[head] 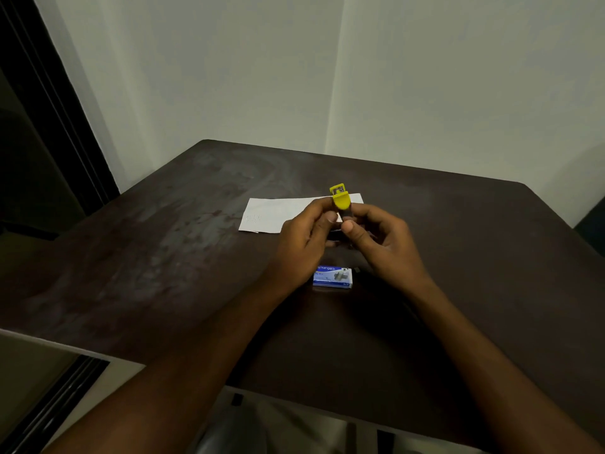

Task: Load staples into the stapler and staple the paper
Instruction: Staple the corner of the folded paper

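A small stapler is held above the middle of the dark, smudged desk. The grip of the left hand pinches its glossy yellow plastic top. The grip of the right hand closes on the dark lower body, mostly hidden by fingers. It seems hinged open, though that is unclear. Flat white paper lies toward the far edge, and a blue cardboard staple box sits nearer.

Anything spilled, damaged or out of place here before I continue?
Nothing stands out. The left hand and right hand hold the yellow stapler above the table; the paper lies flat behind, blue staple box looks intact, no spilled staples visible.
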